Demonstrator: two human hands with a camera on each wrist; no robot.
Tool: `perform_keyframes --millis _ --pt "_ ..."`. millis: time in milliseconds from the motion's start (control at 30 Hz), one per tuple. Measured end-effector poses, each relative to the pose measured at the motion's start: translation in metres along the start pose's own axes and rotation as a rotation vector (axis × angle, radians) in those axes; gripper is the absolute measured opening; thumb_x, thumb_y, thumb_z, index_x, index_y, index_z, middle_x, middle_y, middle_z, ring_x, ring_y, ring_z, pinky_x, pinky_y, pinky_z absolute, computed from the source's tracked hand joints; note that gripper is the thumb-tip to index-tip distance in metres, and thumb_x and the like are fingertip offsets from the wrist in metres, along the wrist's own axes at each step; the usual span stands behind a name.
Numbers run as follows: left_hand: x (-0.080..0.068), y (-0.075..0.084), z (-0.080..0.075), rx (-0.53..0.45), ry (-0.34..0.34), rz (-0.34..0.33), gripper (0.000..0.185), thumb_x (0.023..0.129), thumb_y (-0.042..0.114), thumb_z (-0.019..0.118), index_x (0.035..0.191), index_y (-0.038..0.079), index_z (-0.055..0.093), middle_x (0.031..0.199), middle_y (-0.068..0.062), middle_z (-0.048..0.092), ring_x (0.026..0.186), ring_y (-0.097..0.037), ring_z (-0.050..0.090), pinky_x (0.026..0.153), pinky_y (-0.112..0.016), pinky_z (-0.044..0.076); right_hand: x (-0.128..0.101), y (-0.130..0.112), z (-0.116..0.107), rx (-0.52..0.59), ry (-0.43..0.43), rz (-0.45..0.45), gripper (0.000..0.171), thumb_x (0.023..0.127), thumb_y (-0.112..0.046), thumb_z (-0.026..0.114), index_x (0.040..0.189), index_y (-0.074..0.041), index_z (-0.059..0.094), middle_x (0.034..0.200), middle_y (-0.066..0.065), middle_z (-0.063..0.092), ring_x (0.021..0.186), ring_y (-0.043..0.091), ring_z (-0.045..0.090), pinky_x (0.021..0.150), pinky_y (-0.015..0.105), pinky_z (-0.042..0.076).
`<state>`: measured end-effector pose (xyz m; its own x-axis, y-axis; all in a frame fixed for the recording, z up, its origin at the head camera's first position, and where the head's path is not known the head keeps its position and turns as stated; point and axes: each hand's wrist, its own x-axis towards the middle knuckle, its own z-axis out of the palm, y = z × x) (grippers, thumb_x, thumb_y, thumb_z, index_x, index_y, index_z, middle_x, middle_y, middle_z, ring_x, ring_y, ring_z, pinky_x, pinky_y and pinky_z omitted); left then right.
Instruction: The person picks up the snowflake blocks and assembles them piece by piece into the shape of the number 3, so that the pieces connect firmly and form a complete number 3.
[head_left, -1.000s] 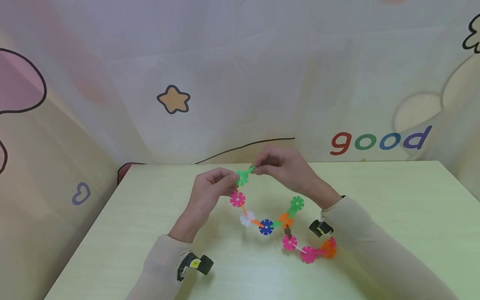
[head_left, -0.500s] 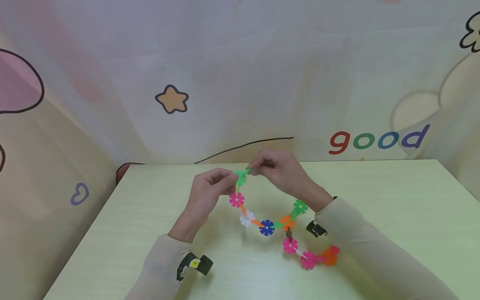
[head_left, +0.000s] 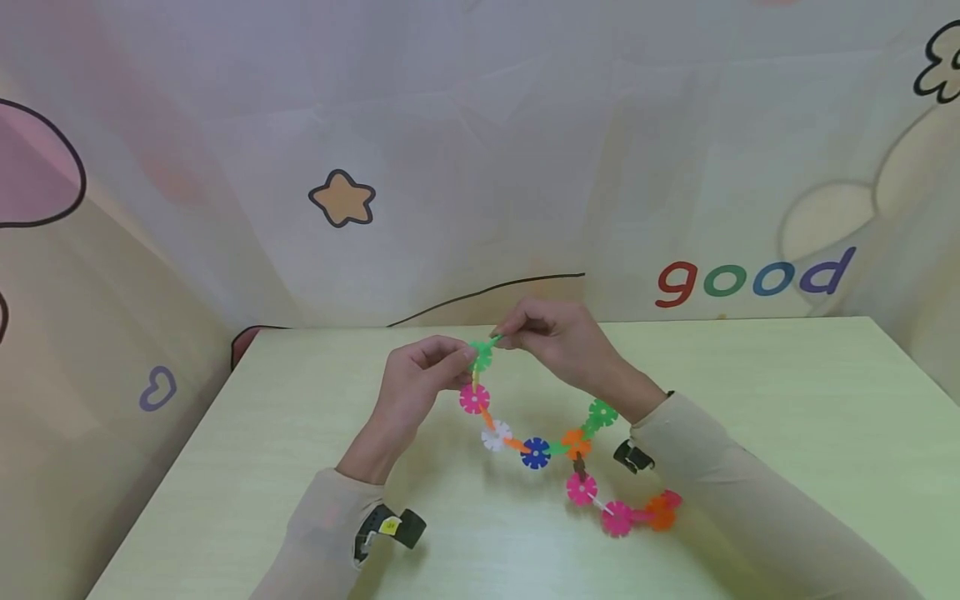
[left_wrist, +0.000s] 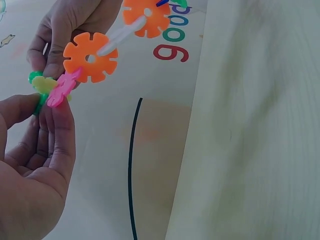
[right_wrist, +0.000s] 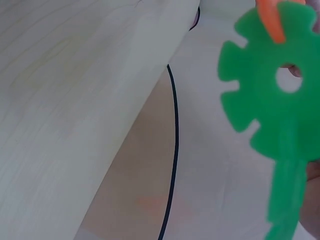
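Observation:
My left hand [head_left: 416,387] pinches a green snowflake disc [head_left: 482,356] at the top of a chain of interlocked plastic discs. Close by on the right, my right hand [head_left: 555,342] pinches a green piece that meets this disc. Below hang a pink disc [head_left: 475,399], a white disc [head_left: 496,436] and a blue disc [head_left: 535,453]. At an orange disc [head_left: 576,444] the chain branches, one arm rising to a green disc [head_left: 602,412], the other running down through pink discs. In the left wrist view, thumb and fingers hold green, yellow and pink discs [left_wrist: 63,89] together.
A pale wooden table [head_left: 262,500] lies beneath the hands and chain. Behind it hangs a printed cloth backdrop [head_left: 480,167]. Wrist cameras [head_left: 408,529] are strapped over both sleeves. One green disc [right_wrist: 270,90] looms near the right wrist camera.
My right hand has moved slightly left, closer to my left hand, and then stayed almost still. The chain's right part swung a little down and right. My left hand held its place.

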<state>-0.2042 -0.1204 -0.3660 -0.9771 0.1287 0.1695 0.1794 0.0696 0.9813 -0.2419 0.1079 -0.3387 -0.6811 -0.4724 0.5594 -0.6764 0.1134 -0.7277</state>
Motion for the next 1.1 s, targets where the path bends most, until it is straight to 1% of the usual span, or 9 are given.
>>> perform_keyframes --millis 233,300,400,500,633,733,833,967,1100 --pt "-0.002 0.005 -0.003 0.005 -0.044 0.021 0.024 0.104 0.015 0.071 0.116 -0.005 0.074 0.102 -0.012 0.076 0.084 -0.021 0.075 0.088 -0.035 0.063 0.001 -0.002 -0.001 0.019 -0.019 0.003 0.017 0.090 0.012 0.078 0.100 -0.001 0.076 0.099 0.007 0.078 0.092 0.031 0.077 0.087 0.033 0.063" --pt "-0.002 0.006 -0.004 -0.001 -0.045 0.021 0.024 0.104 0.015 0.071 0.117 -0.005 0.074 0.102 -0.012 0.076 0.084 -0.021 0.075 0.089 -0.035 0.063 0.001 -0.004 -0.003 0.005 -0.038 0.012 0.017 0.091 0.009 0.078 0.103 -0.003 0.077 0.102 0.005 0.078 0.095 0.027 0.077 0.089 0.033 0.062" --pt "-0.002 0.004 -0.005 -0.013 -0.038 0.015 0.024 0.104 0.015 0.071 0.116 -0.005 0.074 0.101 -0.011 0.076 0.084 -0.022 0.075 0.089 -0.036 0.063 0.000 -0.009 -0.010 -0.065 -0.056 0.054 0.016 0.095 0.000 0.078 0.110 -0.005 0.078 0.107 0.002 0.078 0.100 0.020 0.077 0.092 0.032 0.061" --pt "-0.002 0.003 -0.006 -0.027 -0.032 0.007 0.024 0.104 0.015 0.071 0.116 -0.006 0.073 0.100 -0.010 0.075 0.085 -0.023 0.075 0.090 -0.037 0.062 -0.003 -0.015 -0.025 -0.134 -0.041 0.115 0.021 0.097 -0.007 0.078 0.118 -0.008 0.078 0.111 0.001 0.078 0.103 0.016 0.076 0.093 0.030 0.060" --pt "-0.002 0.003 -0.010 -0.030 -0.014 0.011 0.023 0.104 0.014 0.070 0.115 -0.006 0.073 0.098 -0.009 0.074 0.085 -0.023 0.074 0.090 -0.037 0.062 -0.011 -0.019 -0.055 -0.177 0.002 0.178 0.024 0.097 -0.007 0.079 0.121 -0.008 0.078 0.113 0.005 0.078 0.102 0.019 0.076 0.090 0.025 0.060" --pt "-0.002 0.003 -0.012 -0.033 -0.003 0.022 0.023 0.104 0.014 0.070 0.114 -0.006 0.073 0.096 -0.010 0.073 0.085 -0.024 0.073 0.090 -0.037 0.062 -0.019 -0.021 -0.076 -0.223 -0.002 0.218 0.024 0.099 -0.008 0.077 0.123 -0.008 0.077 0.114 0.005 0.077 0.102 0.019 0.076 0.089 0.020 0.058" --pt "-0.001 0.004 -0.014 -0.039 0.007 0.026 0.023 0.104 0.015 0.070 0.114 -0.006 0.072 0.095 -0.010 0.073 0.084 -0.024 0.073 0.091 -0.038 0.062 -0.030 -0.020 -0.095 -0.289 -0.043 0.280 0.024 0.101 -0.015 0.076 0.125 -0.011 0.075 0.116 0.002 0.076 0.103 0.017 0.074 0.090 0.018 0.057" --pt "-0.001 0.004 -0.014 -0.041 0.023 0.017 0.023 0.104 0.015 0.071 0.114 -0.005 0.072 0.096 -0.009 0.073 0.084 -0.023 0.074 0.091 -0.037 0.062 -0.052 -0.010 -0.116 -0.342 -0.131 0.383 0.028 0.101 -0.025 0.077 0.127 -0.013 0.074 0.118 -0.001 0.075 0.106 0.019 0.073 0.088 0.022 0.058" --pt "0.000 0.005 -0.014 -0.046 0.035 0.008 0.023 0.104 0.014 0.071 0.115 -0.006 0.071 0.096 -0.007 0.074 0.083 -0.022 0.074 0.091 -0.036 0.062 -0.077 0.003 -0.131 -0.304 -0.212 0.496 0.033 0.101 -0.029 0.077 0.129 -0.013 0.073 0.122 0.002 0.075 0.109 0.021 0.073 0.089 0.028 0.059"
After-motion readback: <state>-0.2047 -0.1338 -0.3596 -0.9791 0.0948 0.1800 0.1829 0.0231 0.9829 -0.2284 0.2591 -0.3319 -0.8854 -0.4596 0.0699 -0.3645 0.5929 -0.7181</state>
